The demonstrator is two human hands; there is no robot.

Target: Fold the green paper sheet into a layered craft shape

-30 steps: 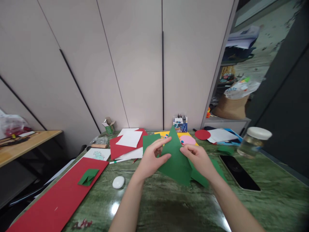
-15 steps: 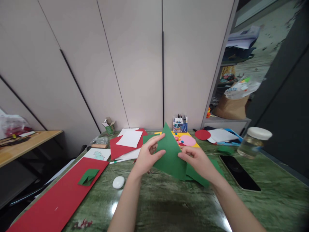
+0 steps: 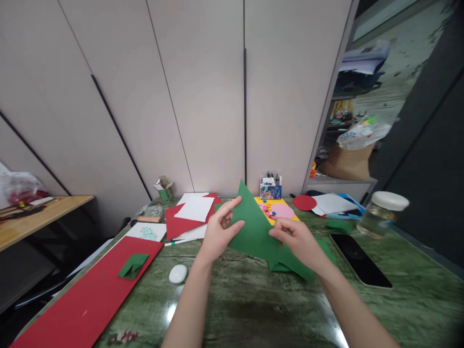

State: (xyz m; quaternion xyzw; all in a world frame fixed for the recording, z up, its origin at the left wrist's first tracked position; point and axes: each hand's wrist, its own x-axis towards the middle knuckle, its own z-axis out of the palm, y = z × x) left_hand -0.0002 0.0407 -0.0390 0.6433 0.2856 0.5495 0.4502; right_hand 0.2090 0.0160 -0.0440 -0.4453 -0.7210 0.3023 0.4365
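Note:
A green sheet of paper (image 3: 252, 232) is held up off the table between my hands, one pointed corner upward. My left hand (image 3: 219, 234) grips its left edge, thumb on the near face and index finger along the upper side. At its right edge, my right hand (image 3: 295, 241) pinches the paper between thumb and fingers. More green paper (image 3: 299, 270) lies on the table beneath and behind my right hand. A small folded green paper piece (image 3: 133, 266) rests on a long red sheet (image 3: 87, 295) to the left.
A white rounded object (image 3: 178, 274) lies left of my left forearm. Red and white papers (image 3: 195, 208), a marker box (image 3: 270, 187) and a yellow sheet with a pink circle (image 3: 282, 211) sit at the back. A phone (image 3: 358, 260) and a lidded jar (image 3: 382, 215) stand right.
The green sheet's upper corner has shifted left and slightly up as the sheet tilts. My left hand has moved slightly left with it; my right hand is nearly still.

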